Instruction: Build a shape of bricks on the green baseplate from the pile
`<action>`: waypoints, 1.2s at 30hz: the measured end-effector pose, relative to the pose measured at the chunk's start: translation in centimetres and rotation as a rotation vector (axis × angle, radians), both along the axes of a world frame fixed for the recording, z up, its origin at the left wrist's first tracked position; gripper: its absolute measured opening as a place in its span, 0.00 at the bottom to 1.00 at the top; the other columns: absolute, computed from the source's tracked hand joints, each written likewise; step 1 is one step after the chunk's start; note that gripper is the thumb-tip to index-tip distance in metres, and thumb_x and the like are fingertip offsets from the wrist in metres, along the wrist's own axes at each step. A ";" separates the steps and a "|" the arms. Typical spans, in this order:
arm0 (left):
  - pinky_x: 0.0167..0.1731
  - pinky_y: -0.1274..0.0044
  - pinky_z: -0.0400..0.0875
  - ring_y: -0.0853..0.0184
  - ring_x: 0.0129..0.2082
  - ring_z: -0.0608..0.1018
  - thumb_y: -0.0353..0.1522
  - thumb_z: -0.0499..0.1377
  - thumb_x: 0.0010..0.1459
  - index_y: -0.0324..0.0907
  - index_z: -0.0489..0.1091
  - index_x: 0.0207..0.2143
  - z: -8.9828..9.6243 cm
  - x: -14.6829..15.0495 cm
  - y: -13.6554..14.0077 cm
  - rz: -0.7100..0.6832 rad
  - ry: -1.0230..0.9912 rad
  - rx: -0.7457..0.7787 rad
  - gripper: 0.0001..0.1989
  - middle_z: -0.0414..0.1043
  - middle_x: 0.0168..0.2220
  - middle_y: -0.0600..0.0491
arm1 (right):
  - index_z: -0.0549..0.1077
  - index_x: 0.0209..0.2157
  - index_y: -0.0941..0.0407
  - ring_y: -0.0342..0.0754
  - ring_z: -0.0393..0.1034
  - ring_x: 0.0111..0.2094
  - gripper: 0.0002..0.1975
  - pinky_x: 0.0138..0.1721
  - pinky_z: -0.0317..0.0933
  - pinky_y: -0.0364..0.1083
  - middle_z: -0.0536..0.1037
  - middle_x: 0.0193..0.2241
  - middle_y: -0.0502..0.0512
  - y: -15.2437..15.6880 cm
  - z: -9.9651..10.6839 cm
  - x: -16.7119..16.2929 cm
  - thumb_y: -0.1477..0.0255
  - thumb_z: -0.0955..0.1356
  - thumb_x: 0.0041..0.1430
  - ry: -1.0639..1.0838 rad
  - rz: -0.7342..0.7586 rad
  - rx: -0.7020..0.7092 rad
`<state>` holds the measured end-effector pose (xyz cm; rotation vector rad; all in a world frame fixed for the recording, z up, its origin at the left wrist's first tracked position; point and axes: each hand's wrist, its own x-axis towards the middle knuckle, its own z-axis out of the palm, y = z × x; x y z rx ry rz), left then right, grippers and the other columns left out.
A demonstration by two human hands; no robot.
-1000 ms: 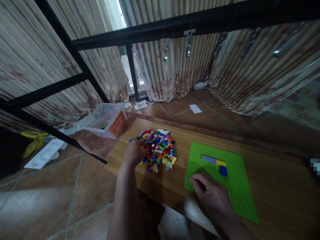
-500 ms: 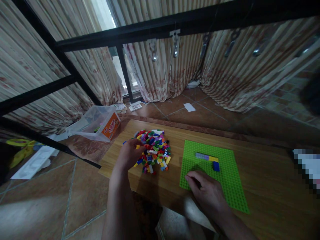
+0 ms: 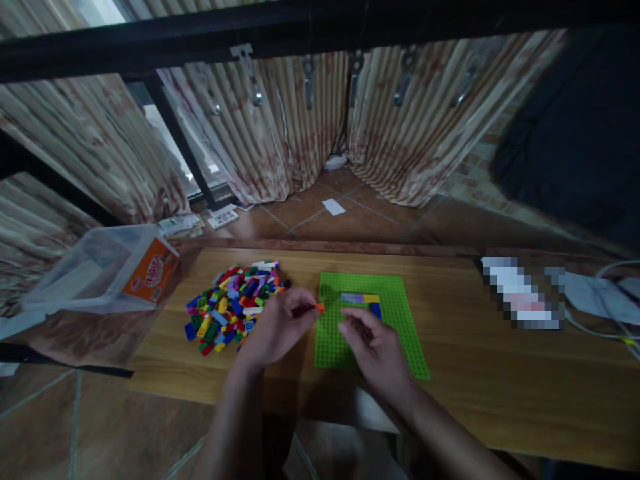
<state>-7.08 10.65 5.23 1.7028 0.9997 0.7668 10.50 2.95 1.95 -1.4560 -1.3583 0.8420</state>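
My left hand (image 3: 284, 325) pinches a small orange toy brick (image 3: 321, 307) between thumb and fingertips, at the left edge of a green baseplate (image 3: 395, 347). Above the plate's middle is my right hand (image 3: 376, 343), its thumb and forefinger a little apart with nothing visible between them. Just beyond its fingers, a row of grey, lilac and yellow bricks (image 3: 357, 298) sits on the plate. A blue brick (image 3: 375, 309) adjoins the yellow end, partly hidden by the right hand. Left of the plate lies a heap of mixed toy bricks (image 3: 225, 307), its near right side covered by my left hand.
The wooden table (image 3: 475, 373) carries all of this. Beyond its left end, a clear plastic bin (image 3: 105, 267) with an orange label stands on the floor. A blurred-out flat object (image 3: 523, 293) and cables (image 3: 595, 320) lie at the right. Curtains hang behind a dark metal bar.
My left hand has left the brick heap and come right to the baseplate with an orange brick. My right hand has moved nearer the placed bricks, its fingers less curled. The view has swung right.
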 end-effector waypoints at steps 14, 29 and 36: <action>0.44 0.77 0.69 0.68 0.41 0.77 0.25 0.57 0.58 0.42 0.71 0.36 -1.6 4.5 -2.4 -0.172 0.167 0.193 0.05 0.75 0.38 0.53 | 0.75 0.36 0.54 0.47 0.73 0.35 0.07 0.39 0.65 0.46 0.79 0.32 0.52 -0.1 0.3 4.8 0.68 0.67 0.58 0.007 0.093 -0.148; 0.34 0.77 0.67 0.68 0.32 0.77 0.27 0.53 0.62 0.42 0.72 0.37 -3.4 7.9 -2.8 -0.067 0.443 0.202 0.08 0.77 0.34 0.52 | 0.80 0.35 0.50 0.48 0.71 0.38 0.08 0.44 0.63 0.50 0.76 0.35 0.52 -0.5 -1.7 8.1 0.74 0.70 0.54 -0.257 -0.045 -0.088; 0.33 0.77 0.64 0.68 0.33 0.77 0.30 0.54 0.63 0.44 0.73 0.36 -3.3 8.7 -3.0 -0.008 0.569 0.233 0.08 0.77 0.34 0.53 | 0.80 0.40 0.51 0.47 0.71 0.34 0.12 0.40 0.64 0.48 0.77 0.34 0.52 -0.2 -2.4 8.0 0.73 0.70 0.53 -0.305 -0.116 -0.065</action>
